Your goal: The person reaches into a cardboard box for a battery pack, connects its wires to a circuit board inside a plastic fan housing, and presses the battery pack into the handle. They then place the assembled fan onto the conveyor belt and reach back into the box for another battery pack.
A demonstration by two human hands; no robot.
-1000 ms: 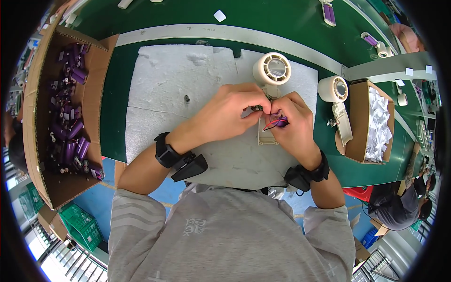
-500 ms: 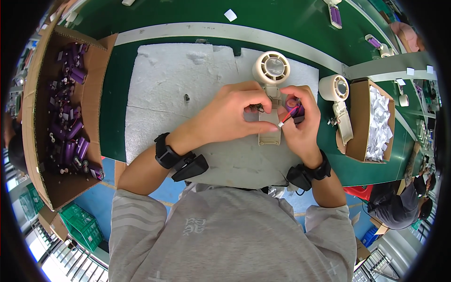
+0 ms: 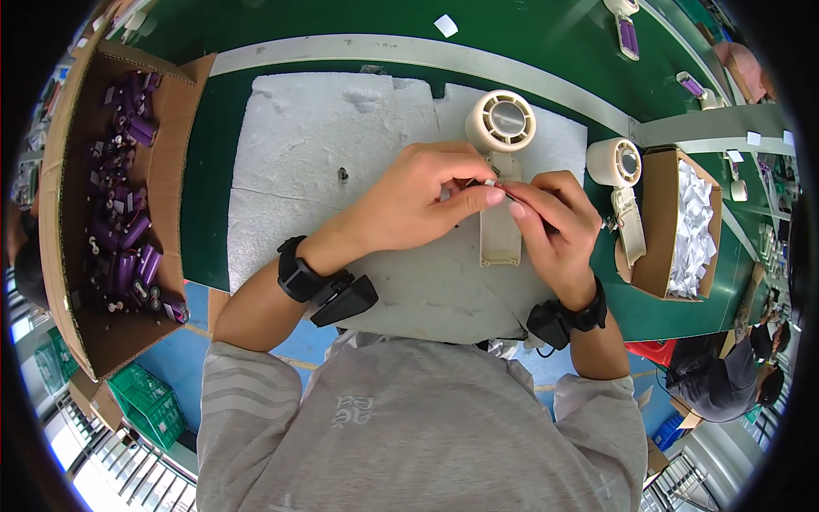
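A cream handheld fan (image 3: pixel 501 121) lies on the foam board, its round head away from me. Its opened handle shell (image 3: pixel 500 243) reaches toward me beneath my hands. My left hand (image 3: pixel 426 194) is closed, thumb and forefinger pinching a small white connector (image 3: pixel 490 182) above the handle. From the right, my right hand (image 3: pixel 559 224) meets it, its fingertips pinched on a thin dark wire close to that connector. Whether the two ends are joined cannot be made out. The purple battery seen earlier is hidden, apparently behind my right hand.
A cardboard box (image 3: pixel 194 111) of purple battery cells stands at the left. At the right, another cream fan (image 3: pixel 613 162) lies beside a small box (image 3: pixel 659 213) of white slips. White foam board (image 3: pixel 299 136) covers the green bench (image 3: pixel 341 21); a metal rail (image 3: pixel 426 53) crosses behind it.
My right hand has turned and closed its fingertips against my left at the connector. The purple battery and red wire have gone from sight. The view has shifted slightly.
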